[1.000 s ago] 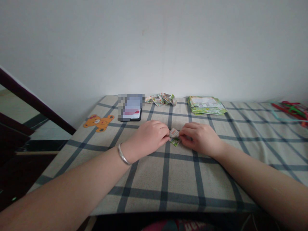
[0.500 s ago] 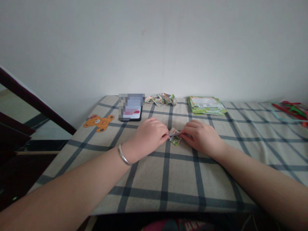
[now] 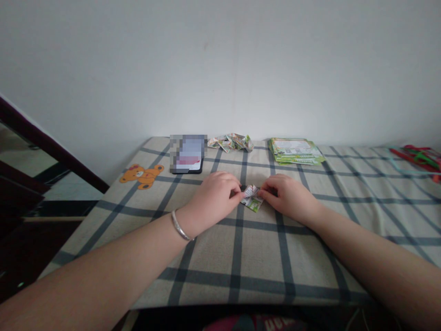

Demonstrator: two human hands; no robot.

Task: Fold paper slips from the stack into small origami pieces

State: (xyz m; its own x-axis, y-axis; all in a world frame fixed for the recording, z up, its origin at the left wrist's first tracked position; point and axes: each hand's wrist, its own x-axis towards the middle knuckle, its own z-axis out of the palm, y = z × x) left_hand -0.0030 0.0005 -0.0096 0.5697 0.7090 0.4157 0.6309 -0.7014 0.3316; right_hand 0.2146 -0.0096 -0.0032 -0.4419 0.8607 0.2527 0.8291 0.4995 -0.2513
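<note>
A small folded piece of printed paper [image 3: 251, 199], white and green, lies on the checked tablecloth [image 3: 237, 248] between my two hands. My left hand [image 3: 213, 197], with a silver bangle on its wrist, pinches the paper's left side with curled fingers. From the other side my right hand [image 3: 287, 197] pinches the paper's right edge, fingers closed. Both hands rest on the cloth.
A phone [image 3: 188, 154] lies at the back left. Beside it sits a heap of several folded paper pieces [image 3: 230, 142], and a stack of green printed sheets [image 3: 295, 151] lies further right. Red and green items [image 3: 418, 156] sit at the far right edge. A bear print [image 3: 142, 175] marks the cloth.
The folded paper has shifted slightly and shows more of its lower green corner. Both hands have stayed in nearly the same place, still pinching it.
</note>
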